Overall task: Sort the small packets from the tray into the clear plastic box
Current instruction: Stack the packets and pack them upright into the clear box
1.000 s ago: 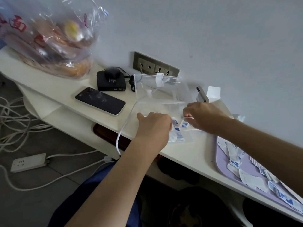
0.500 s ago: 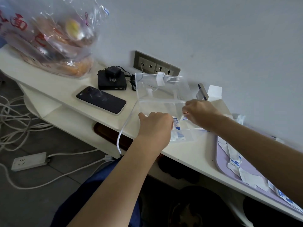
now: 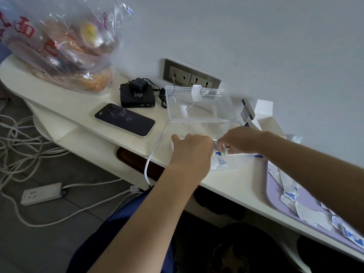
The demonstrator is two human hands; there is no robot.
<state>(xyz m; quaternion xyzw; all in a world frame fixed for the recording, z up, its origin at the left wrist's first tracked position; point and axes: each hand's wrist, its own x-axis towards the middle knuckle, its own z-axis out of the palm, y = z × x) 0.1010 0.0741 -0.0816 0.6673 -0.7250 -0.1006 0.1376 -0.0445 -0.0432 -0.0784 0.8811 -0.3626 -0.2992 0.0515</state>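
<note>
A clear plastic box point(image 3: 199, 126) stands on the white desk with its lid tilted up against the wall. My left hand point(image 3: 192, 149) rests curled on the box's near rim. My right hand point(image 3: 241, 139) reaches into the box's right side, its fingers pinched on a small white-and-blue packet point(image 3: 223, 151). More packets point(image 3: 221, 164) lie in the near part of the box. A purple tray point(image 3: 275, 201) at the right holds several white-and-blue packets point(image 3: 289, 196), partly hidden by my right forearm.
A black phone point(image 3: 125, 120) lies left of the box, with a black router point(image 3: 136, 95) and charger behind it. A plastic bag of bread point(image 3: 59, 44) stands far left. An open white carton point(image 3: 262, 115) sits behind the box. Cables and a power strip point(image 3: 41, 194) lie on the floor.
My right hand has dipped lower into the box with a packet between its fingers. My left hand has stayed on the near rim.
</note>
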